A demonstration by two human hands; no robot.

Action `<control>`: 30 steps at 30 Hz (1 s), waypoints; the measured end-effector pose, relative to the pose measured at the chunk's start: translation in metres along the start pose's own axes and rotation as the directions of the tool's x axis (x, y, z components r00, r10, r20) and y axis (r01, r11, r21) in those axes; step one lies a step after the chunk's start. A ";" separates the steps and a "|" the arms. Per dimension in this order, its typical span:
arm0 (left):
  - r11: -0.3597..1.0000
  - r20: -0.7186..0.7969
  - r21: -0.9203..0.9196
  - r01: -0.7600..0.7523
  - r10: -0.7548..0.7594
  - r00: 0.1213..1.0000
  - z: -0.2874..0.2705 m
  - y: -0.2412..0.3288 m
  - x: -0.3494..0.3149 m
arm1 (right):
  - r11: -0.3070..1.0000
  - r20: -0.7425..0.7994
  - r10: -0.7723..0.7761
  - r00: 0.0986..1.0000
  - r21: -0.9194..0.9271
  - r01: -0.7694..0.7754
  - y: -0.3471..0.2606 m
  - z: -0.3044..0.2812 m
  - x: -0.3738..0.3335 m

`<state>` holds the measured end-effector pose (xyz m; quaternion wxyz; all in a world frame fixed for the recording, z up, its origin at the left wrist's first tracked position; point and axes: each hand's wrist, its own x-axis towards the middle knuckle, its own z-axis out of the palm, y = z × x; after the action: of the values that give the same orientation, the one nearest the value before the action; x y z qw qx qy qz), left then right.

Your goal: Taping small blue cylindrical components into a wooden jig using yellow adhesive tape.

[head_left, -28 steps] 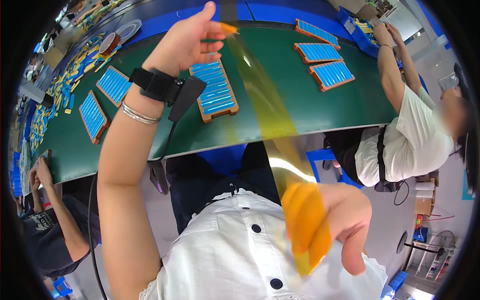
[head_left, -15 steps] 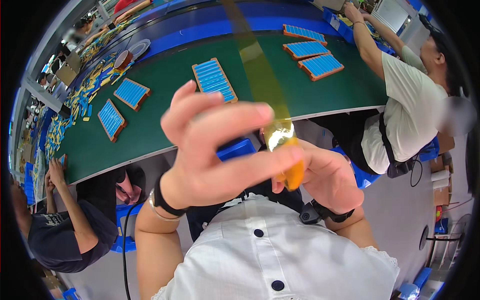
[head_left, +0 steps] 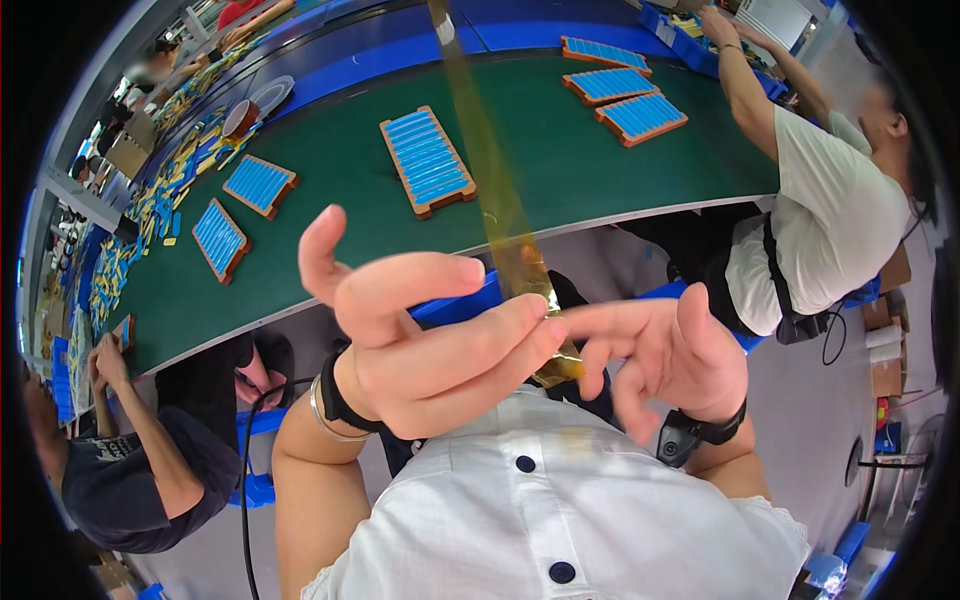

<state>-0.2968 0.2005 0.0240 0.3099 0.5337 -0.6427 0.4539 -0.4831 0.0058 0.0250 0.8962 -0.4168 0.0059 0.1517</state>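
Off green table [head_left: 290,270] edge, L fingers [head_left: 515,322] pinching yellow tape [head_left: 495,195]; R fingers [head_left: 605,319] spread; trays [head_left: 448,203] back fr. edge

The strip of tape [head_left: 480,150] is tinted a see-through yellow, deepened to amber and flecked with white glare at its lower end. The trays [head_left: 427,162] are edged in orange-brown and striped across with bright blue bars, shiny lines being caught along them. The table [head_left: 330,190] is coloured dark green, and the scattered pieces [head_left: 150,215] at the left are mixed in yellow and blue. The white shirt [head_left: 460,510] is dotted with dark buttons [head_left: 562,572]; a neighbour's dark top [head_left: 130,490] is marked with pale print
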 end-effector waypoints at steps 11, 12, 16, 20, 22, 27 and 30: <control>0.990 0.056 -0.013 0.141 -0.140 0.989 0.005 0.004 0.001 | -0.631 0.597 -0.725 0.344 -0.776 0.016 0.006 0.025 0.038; 0.992 0.048 -0.012 0.128 -0.127 0.991 0.005 0.004 0.000 | -0.632 0.598 -0.722 0.347 -0.775 0.022 0.004 0.026 0.037; 0.993 0.043 0.006 0.115 -0.116 0.992 0.006 0.003 -0.001 | -0.715 0.672 -0.629 0.391 -0.697 0.048 0.000 0.024 0.038; 0.993 0.084 -0.031 0.114 -0.111 0.990 0.002 -0.004 -0.001 | -0.524 0.553 -0.702 0.448 -0.828 0.201 -0.001 0.024 0.045; 0.972 0.157 -0.151 0.179 -0.155 0.975 -0.004 -0.011 0.011 | -0.492 0.540 -0.706 0.459 -0.839 0.230 -0.001 0.024 0.046; 0.373 0.117 -0.719 0.587 -0.767 0.631 0.012 -0.095 0.000 | -0.454 0.571 -0.691 0.444 -0.820 0.347 0.003 0.019 0.047; -0.483 0.795 -0.337 0.808 -0.606 -0.031 0.042 -0.153 -0.005 | -0.471 0.613 -0.647 0.453 -0.789 0.395 0.002 0.028 0.059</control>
<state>-0.1444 0.1608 0.0416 0.6698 0.6182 -0.1939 -0.3627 -0.4309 0.0431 0.0337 0.2451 -0.8427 -0.2331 -0.4188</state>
